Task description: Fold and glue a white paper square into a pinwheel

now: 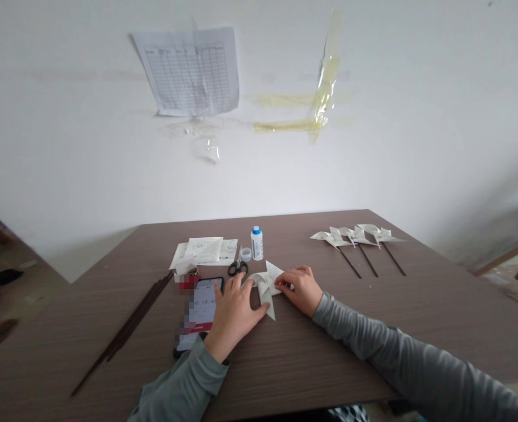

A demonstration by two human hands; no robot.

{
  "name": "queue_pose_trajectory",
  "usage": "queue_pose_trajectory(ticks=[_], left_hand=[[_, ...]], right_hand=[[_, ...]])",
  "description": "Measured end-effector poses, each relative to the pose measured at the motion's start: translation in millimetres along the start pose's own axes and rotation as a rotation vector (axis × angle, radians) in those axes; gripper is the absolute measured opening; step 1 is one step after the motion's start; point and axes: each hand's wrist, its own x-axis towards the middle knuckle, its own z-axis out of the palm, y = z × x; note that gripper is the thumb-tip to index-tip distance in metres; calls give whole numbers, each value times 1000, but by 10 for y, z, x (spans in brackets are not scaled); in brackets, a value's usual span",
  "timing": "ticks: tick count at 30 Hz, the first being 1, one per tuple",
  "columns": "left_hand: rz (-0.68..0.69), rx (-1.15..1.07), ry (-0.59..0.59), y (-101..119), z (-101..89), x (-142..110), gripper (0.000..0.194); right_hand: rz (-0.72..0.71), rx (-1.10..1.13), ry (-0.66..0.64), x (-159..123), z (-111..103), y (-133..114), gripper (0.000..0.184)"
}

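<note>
White paper with faint print, folded into a pinwheel [264, 287], lies on the brown tabletop [421, 334] between the person's 2 hands. The left hand [236, 308] is spread fairly wide, its thumb on the pinwheel's lower blade and its fingertips at the left blade. The right hand [301, 289] is drawn narrow, thumb and index finger pinching the pinwheel's right side; the other fingers curl back. Grey sleeves [373, 337] cover both forearms.

Just beside the left hand lies a phone [199, 310], its screen lit and partly hidden by blurred blocks. Near its top end is a small red item, too obscured to identify. Dark sticks [129, 325] lie in a slanting bundle farther left.

Beyond the hands are black-handled scissors [238, 268], a small clear tub [246, 254] and a white bottle [257, 245] with a blue cap, standing upright. Papers [203, 249] lie stacked left of these. Well apart on the right, 3 pinwheels on sticks [359, 235] rest side by side. Behind, 1 printed sheet [190, 73] hangs on the wall [109, 170] near yellowish tape [285, 126].
</note>
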Motion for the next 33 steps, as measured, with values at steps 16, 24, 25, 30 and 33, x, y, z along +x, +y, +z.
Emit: queue_pose_trajectory(ticks=[16,24,25,30,33], left_hand=[[22,-34,48,-39,51,16,48],[99,-75,77,-28,33,76,49],[104,-76,62,-10,12,83,49],[116,-79,-29,74,-101,116,51],[111,-73,-67,98,-143,126,51]], right_hand=[[-58,-150,27,-64,-27,-58,6],[31,-144,-32,-54,-101,-180,8],[40,-141,-40,-52,-112,-195,8],[31,-134,-34,-53,-115,-206,11],[3,-140,-12,-54,-86,-178,11]])
